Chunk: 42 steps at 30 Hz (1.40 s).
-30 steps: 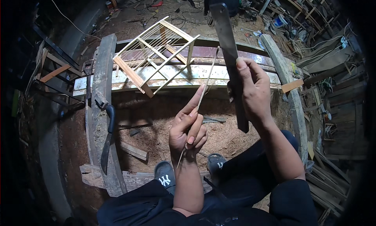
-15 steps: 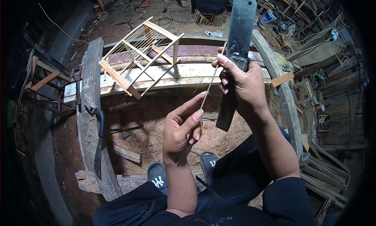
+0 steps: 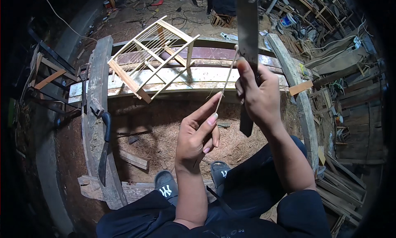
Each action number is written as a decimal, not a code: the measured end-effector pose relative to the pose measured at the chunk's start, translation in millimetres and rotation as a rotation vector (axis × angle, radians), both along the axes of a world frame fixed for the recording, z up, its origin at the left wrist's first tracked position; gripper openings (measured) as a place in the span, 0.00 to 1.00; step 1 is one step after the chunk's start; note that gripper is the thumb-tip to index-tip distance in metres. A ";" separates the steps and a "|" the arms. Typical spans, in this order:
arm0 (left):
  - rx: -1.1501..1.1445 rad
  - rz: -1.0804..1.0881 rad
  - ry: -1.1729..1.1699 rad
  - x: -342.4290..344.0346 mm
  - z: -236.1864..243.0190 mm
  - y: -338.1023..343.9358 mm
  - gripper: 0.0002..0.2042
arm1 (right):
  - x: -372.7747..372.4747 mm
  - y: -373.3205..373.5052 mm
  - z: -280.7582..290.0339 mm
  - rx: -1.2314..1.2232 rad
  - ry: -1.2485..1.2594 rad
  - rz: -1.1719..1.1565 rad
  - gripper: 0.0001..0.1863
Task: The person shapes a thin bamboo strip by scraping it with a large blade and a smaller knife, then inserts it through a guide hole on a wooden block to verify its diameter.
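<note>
My left hand (image 3: 194, 139) pinches a thin pale stick (image 3: 228, 77) that slants up to the right, with a fine sliver hanging beside it. My right hand (image 3: 260, 97) grips a long, flat, dark metal blade (image 3: 247, 23) upright, its thumb raised against the blade near the stick's upper part; whether that thumb touches the stick I cannot tell. Behind both hands, a slatted wooden frame with thin rods (image 3: 128, 75) lies tilted on a bench of long planks (image 3: 218, 79).
Weathered beams (image 3: 303, 118) flank me, and a curved black-handled knife (image 3: 106, 128) lies on the left one (image 3: 99, 52). Wood scraps (image 3: 342, 184) pile at right. A dark-clothed, seated shape, possibly a person (image 3: 218, 2), is at the top, near a white-and-blue bucket (image 3: 287, 20).
My right hand brought the blade leftward half a second ago, fingers at the stick's top, and the blade has since turned slightly. My left hand has shifted a little, still pinching the stick.
</note>
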<state>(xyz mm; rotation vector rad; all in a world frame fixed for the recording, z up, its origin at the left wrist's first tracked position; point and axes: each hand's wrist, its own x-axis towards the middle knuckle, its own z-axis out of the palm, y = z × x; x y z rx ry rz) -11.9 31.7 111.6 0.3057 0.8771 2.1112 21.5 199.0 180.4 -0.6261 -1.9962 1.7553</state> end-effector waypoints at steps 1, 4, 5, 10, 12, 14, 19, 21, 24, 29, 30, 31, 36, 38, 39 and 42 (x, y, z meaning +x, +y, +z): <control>0.108 -0.013 -0.028 -3.7 -8.6 -1.4 0.23 | -0.5 -2.0 -7.4 0.195 0.080 0.004 0.15; 0.249 0.002 -0.084 -7.2 -16.7 -4.6 0.23 | 1.7 -8.2 -11.1 0.554 0.117 0.038 0.17; 0.236 0.067 -0.107 -6.6 -16.3 -4.5 0.23 | 1.0 -11.2 -13.0 0.732 0.157 0.079 0.18; 0.415 0.113 -0.294 -12.7 -17.7 -7.8 0.24 | 14.4 -38.7 -35.7 0.932 0.147 0.299 0.26; 0.234 0.244 -0.399 -9.0 -8.7 -9.1 0.23 | 17.9 -46.9 -39.1 0.871 0.128 0.309 0.26; 0.212 0.175 -0.345 -8.1 -27.5 -15.0 0.18 | 13.3 -37.8 -41.1 0.984 0.166 0.238 0.25; 0.232 0.181 -0.429 -9.3 -21.1 -18.2 0.14 | 9.3 -38.0 -35.2 0.998 0.132 0.236 0.25; 0.250 0.186 -0.372 -11.0 -23.5 -22.2 0.15 | 11.5 -41.7 -37.2 1.007 0.157 0.289 0.25; 0.323 0.175 -0.303 -15.2 -24.4 -19.1 0.17 | 2.9 -28.0 -35.3 0.994 0.074 0.142 0.24; 0.249 0.241 -0.403 -13.8 -22.5 -20.3 0.21 | 12.3 -40.9 -37.2 0.998 0.139 0.326 0.23; 0.303 0.237 -0.390 -14.2 -24.4 -23.0 0.18 | 14.2 -46.6 -33.7 0.994 0.100 0.328 0.23; 0.245 0.226 -0.381 -15.3 -28.2 -24.7 0.17 | 10.9 -43.9 -35.4 1.011 0.108 0.288 0.23; 0.249 0.195 -0.442 -12.9 -32.6 -22.7 0.15 | 9.2 -35.9 -29.9 0.997 0.096 0.267 0.21; 0.190 0.244 -0.412 -13.3 -24.5 -23.3 0.15 | 12.6 -39.7 -28.9 1.052 0.149 0.327 0.22; 0.191 0.231 -0.375 -13.6 -26.7 -24.9 0.16 | 12.7 -38.3 -26.6 1.044 0.102 0.280 0.22; 0.337 0.207 -0.294 -14.4 -33.7 -23.5 0.19 | 8.5 -22.6 -25.6 1.054 0.011 0.166 0.22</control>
